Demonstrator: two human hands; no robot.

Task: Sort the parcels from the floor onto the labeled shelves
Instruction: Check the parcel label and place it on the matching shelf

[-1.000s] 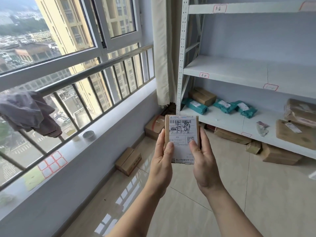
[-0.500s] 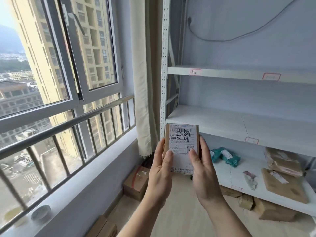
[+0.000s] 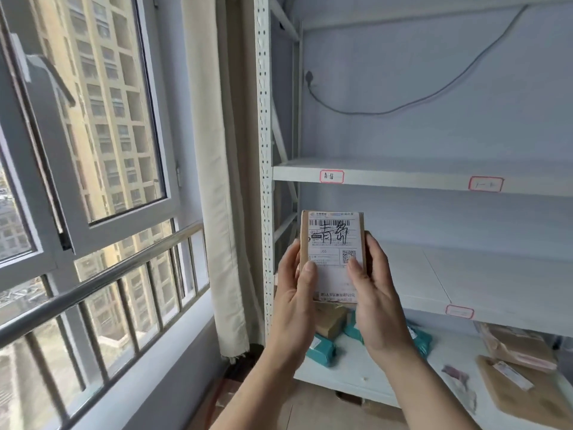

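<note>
Parcel (image 3: 333,256) is pinched upright by left hand (image 3: 296,302) and right hand (image 3: 376,301); misreading its handwriting risks the wrong shelf label (image 3: 331,176).

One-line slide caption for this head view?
Both hands, left and right, hold a labelled parcel up before the shelf tag, with teal parcels on the bottom shelf.

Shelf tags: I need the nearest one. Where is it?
Head view, centre: shelf tag on the upper shelf edge, above the held parcel, beside the left upright.
</note>
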